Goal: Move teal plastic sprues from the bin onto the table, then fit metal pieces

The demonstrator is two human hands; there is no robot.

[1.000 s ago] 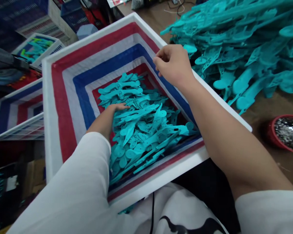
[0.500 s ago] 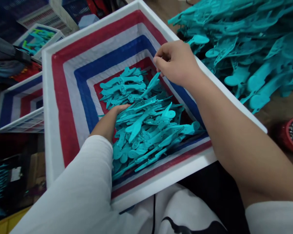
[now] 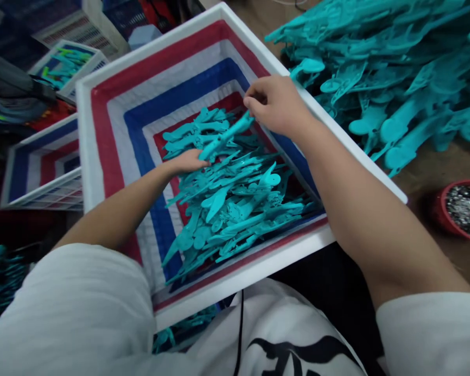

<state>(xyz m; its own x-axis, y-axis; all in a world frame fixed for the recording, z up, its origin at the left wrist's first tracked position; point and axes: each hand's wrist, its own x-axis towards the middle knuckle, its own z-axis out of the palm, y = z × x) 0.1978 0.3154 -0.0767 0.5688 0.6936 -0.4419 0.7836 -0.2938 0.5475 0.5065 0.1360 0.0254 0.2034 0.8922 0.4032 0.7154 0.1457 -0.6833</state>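
Between my two hands slants a long teal plastic piece [image 3: 229,137]. My right hand [image 3: 276,102] pinches its upper end near the box's right wall. At its lower end my left hand [image 3: 190,161] closes its fingertips on it; some of those fingers are hidden behind the piece. Below lies a heap of similar flat teal plastic pieces [image 3: 235,209], many with rounded ends, overlapping each other. They lie in a large white-rimmed box [image 3: 156,49] with a red, white and blue striped lining, tilted in front of my lap.
A big pile of teal pieces [image 3: 391,78] lies on the floor at right. Near it stands a red tub [image 3: 443,209] of small shiny metal parts. Another striped box [image 3: 23,156] and a small crate [image 3: 65,65] with teal and green parts are at left.
My left hand has come up out of the heap to the lower end of the piece that my right hand holds. The piece is raised and shows more of its length.
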